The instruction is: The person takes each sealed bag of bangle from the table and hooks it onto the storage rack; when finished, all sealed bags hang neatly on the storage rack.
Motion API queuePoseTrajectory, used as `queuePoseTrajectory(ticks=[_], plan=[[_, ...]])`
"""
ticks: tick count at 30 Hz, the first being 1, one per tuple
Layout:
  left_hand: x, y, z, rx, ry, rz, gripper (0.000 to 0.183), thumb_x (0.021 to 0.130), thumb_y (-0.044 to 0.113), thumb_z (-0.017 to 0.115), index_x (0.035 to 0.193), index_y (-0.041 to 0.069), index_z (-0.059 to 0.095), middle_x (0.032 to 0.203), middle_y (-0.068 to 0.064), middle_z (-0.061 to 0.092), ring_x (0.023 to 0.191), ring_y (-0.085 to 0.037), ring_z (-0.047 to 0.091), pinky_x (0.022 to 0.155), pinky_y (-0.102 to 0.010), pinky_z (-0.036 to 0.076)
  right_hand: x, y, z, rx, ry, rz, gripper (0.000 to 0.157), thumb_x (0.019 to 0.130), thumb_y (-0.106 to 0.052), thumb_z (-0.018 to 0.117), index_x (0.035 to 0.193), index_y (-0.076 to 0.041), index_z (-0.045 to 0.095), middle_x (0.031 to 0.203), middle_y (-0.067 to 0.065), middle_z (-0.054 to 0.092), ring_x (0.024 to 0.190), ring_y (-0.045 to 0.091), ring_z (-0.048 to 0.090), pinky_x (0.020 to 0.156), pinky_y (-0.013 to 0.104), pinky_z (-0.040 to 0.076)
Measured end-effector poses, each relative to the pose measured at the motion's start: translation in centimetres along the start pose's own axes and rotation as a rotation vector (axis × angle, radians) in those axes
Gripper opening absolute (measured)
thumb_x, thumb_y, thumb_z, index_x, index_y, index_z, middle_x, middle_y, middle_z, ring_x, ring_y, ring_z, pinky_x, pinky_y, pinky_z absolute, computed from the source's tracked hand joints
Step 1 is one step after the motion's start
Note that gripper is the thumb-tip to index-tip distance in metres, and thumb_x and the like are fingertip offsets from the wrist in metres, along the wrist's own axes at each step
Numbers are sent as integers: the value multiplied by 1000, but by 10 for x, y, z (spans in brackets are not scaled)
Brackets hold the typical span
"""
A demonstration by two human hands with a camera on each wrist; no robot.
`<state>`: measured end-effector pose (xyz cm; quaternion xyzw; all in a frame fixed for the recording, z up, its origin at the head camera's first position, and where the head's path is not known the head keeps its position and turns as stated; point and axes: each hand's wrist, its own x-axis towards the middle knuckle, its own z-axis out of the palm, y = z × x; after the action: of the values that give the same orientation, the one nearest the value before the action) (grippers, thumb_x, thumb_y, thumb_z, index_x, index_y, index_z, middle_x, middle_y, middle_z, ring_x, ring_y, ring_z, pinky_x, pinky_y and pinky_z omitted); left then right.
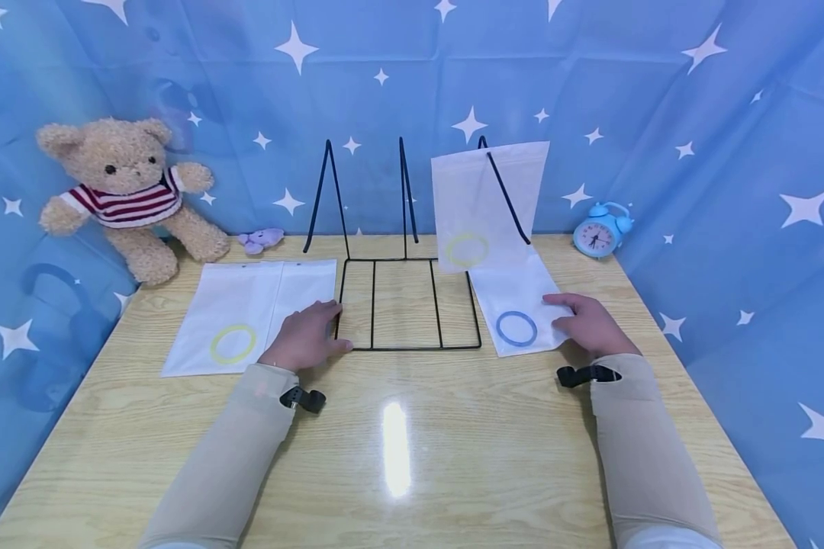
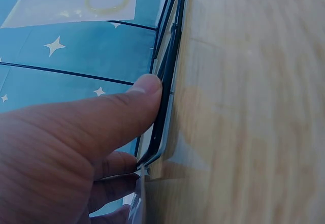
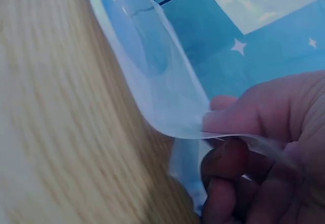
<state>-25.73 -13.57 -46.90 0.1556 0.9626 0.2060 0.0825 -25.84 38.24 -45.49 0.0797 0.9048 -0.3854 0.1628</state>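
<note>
My left hand (image 1: pixel 307 335) is at the front left corner of a black wire rack (image 1: pixel 405 349), thumb against the front bar and fingers beside the left bar. In the left wrist view the thumb (image 2: pixel 147 87) and fingers close round that corner. My right hand (image 1: pixel 590 324) pinches the right edge of a frosted plastic bag (image 1: pixel 518 293) with a blue ring, which lies right of the rack. The right wrist view shows the film (image 3: pixel 177 117) between thumb and fingers. Another frosted bag (image 1: pixel 487 191), with a yellow ring, hangs upright at the rack's right-hand prong.
Frosted bags (image 1: pixel 236 305), one with a yellow ring, lie flat left of the rack. A teddy bear (image 1: pixel 130 191) and a small purple toy (image 1: pixel 261 240) sit at the back left. A blue alarm clock (image 1: pixel 599 230) stands at the back right, before a starry blue curtain (image 1: pixel 412 99).
</note>
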Motion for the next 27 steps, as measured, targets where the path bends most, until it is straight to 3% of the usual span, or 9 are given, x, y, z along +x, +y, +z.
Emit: queuePoseTrajectory(ticks=[11, 17, 19, 21, 23, 24, 26, 27], plan=[[1, -1, 1, -10, -1, -5, 80, 95, 39, 79, 157, 2, 47, 165, -20, 43, 155, -45, 35, 122, -67, 30, 3, 11, 2, 131, 120, 0, 62, 102, -11, 50, 161, -29, 46, 177, 12, 13, 163, 44, 6, 126, 72, 11], [0, -1, 0, -10, 1, 1, 79, 95, 39, 78, 158, 1, 47, 165, -19, 42, 155, -45, 34, 122, -68, 29, 8, 24, -2, 224, 168, -35, 59, 104, -15, 55, 160, -29, 48, 177, 7, 15, 161, 37, 15, 128, 66, 13], [0, -2, -1, -11, 1, 0, 80, 95, 39, 78, 158, 2, 47, 165, -19, 42, 155, -45, 34, 122, -68, 29, 8, 25, -2, 243, 185, -29, 57, 104, -16, 55, 160, -30, 49, 177, 7, 17, 146, 40, 42, 120, 58, 36], [1, -2, 0, -14, 0, -1, 80, 95, 40, 79, 158, 2, 47, 165, -19, 42, 155, -45, 34, 123, -68, 29, 7, 26, -3, 263, 193, -13, 57, 105, -17, 54, 160, -31, 48, 177, 5, 17, 139, 34, 45, 110, 41, 46], [1, -2, 1, -11, 0, 1, 80, 95, 40, 78, 158, 2, 47, 165, -19, 43, 155, -45, 34, 123, -68, 29, 7, 26, -2, 304, 206, -4, 56, 106, -17, 53, 160, -31, 48, 177, 3, 16, 135, 30, 46, 91, 29, 49], [1, -3, 1, -12, -1, -1, 81, 95, 40, 79, 158, 2, 47, 165, -19, 43, 155, -45, 34, 123, -68, 29, 7, 26, -2, 324, 210, 7, 55, 107, -17, 53, 160, -32, 48, 178, 1, 14, 138, 28, 45, 88, 24, 49], [2, -3, 2, -10, -3, 1, 80, 95, 40, 78, 158, 2, 46, 165, -19, 42, 155, -45, 34, 123, -68, 29, 6, 26, -1, 393, 223, 12, 55, 108, -14, 51, 160, -31, 47, 179, -3, 10, 152, 24, 26, 92, 18, 46], [2, -4, 2, -9, -4, 2, 80, 95, 40, 78, 158, 2, 46, 165, -19, 42, 155, -45, 34, 123, -68, 29, 7, 26, 0, 433, 235, 14, 56, 108, -13, 51, 160, -31, 47, 179, -4, 9, 153, 23, 27, 88, 18, 48]])
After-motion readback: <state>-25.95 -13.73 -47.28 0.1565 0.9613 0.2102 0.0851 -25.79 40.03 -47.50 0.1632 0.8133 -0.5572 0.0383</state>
